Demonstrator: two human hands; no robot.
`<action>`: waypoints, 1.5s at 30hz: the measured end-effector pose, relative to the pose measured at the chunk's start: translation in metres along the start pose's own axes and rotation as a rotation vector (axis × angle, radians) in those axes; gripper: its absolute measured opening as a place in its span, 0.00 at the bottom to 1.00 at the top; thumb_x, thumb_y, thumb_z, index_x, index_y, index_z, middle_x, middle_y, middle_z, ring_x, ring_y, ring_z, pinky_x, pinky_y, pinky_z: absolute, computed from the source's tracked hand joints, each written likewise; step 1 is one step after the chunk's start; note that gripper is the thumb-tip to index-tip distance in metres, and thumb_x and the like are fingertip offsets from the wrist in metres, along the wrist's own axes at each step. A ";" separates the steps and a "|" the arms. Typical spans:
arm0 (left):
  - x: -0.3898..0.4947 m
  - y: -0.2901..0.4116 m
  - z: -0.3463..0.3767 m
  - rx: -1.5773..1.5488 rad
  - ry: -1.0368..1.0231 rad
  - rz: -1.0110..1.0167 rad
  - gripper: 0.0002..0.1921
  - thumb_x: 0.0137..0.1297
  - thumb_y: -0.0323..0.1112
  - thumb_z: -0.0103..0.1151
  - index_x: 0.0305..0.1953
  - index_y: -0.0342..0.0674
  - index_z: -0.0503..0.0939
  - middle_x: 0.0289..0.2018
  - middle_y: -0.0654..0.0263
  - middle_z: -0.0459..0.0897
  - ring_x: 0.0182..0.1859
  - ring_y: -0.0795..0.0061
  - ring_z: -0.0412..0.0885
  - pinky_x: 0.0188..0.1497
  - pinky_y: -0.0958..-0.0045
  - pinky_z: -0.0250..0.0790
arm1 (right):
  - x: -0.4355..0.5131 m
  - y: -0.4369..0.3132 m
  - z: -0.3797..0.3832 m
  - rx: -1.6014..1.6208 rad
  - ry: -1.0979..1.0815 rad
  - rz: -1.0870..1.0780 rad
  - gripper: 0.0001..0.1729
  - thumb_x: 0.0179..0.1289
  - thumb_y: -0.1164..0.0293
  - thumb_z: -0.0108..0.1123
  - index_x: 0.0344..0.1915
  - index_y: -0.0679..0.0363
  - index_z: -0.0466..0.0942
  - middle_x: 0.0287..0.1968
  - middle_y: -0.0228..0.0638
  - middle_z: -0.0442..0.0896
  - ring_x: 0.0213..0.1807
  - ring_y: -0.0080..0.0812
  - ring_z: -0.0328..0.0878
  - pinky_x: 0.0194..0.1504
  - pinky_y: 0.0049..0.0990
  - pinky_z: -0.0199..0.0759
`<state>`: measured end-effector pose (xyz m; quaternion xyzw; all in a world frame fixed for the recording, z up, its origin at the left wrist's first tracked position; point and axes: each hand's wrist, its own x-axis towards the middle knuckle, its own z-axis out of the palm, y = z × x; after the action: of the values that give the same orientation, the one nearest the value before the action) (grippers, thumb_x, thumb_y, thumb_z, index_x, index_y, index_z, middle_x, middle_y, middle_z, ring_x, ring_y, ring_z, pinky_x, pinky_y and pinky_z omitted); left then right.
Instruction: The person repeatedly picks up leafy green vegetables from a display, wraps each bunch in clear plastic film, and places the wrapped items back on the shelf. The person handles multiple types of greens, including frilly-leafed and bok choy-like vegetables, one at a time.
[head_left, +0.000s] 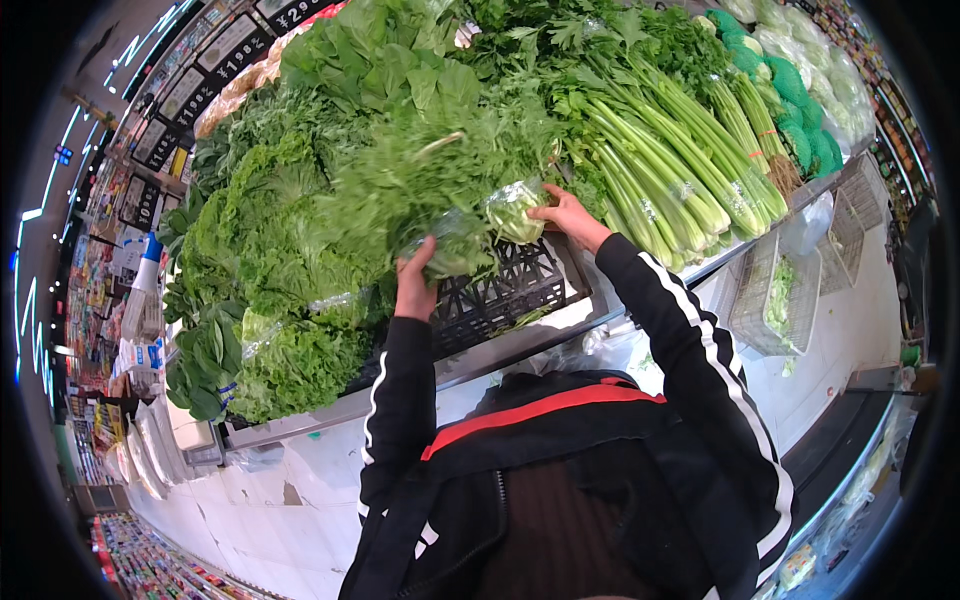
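Observation:
My left hand (417, 283) has its thumb over the clear-wrapped base of a feathery bunch of leafy greens (375, 195), which is blurred; its other fingers are hidden beneath. With fingertips and thumb, my right hand (571, 216) grips the stem end of a second bunch (517, 214), wrapped in clear plastic film. Both bunches are above the rear part of a black plastic crate (502, 296), whose slatted side shows below them. Frilly lettuce (277, 225) is heaped left of my left hand, and celery bunches (660, 165) lie right of my right hand.
Broad-leaved greens (390, 60) pile up at the back. Cabbages in green net (795, 97) sit at the far right. A metal display edge (525, 337) runs before my body. Wire baskets (772, 300) stand below it on the right. Price signs (184, 94) line the left.

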<state>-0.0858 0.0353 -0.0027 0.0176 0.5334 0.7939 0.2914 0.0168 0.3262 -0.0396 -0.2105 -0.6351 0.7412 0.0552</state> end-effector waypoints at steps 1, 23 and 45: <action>0.012 -0.006 -0.002 0.057 -0.007 -0.071 0.19 0.65 0.36 0.64 0.55 0.37 0.78 0.52 0.62 0.82 0.53 0.68 0.81 0.56 0.63 0.73 | -0.001 -0.004 -0.002 0.042 0.000 0.074 0.51 0.57 0.67 0.72 0.73 0.71 0.54 0.58 0.46 0.77 0.50 0.33 0.80 0.50 0.25 0.74; 0.013 -0.041 -0.010 0.292 0.064 0.164 0.36 0.58 0.47 0.73 0.60 0.28 0.72 0.56 0.57 0.79 0.58 0.69 0.75 0.63 0.69 0.64 | 0.262 0.027 -0.092 0.459 0.315 -0.033 0.15 0.66 0.57 0.56 0.29 0.55 0.73 0.26 0.32 0.74 0.28 0.33 0.70 0.31 0.39 0.66; 0.014 -0.042 -0.009 0.083 0.132 0.205 0.31 0.58 0.37 0.68 0.61 0.30 0.72 0.56 0.59 0.79 0.58 0.67 0.75 0.63 0.67 0.62 | -0.041 -0.097 0.004 0.435 0.156 -0.643 0.24 0.62 0.70 0.64 0.53 0.52 0.62 0.43 0.29 0.71 0.41 0.25 0.71 0.40 0.26 0.70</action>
<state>-0.0817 0.0458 -0.0465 0.0319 0.5793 0.7961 0.1720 0.0344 0.3268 0.0642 -0.0399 -0.4905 0.7852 0.3758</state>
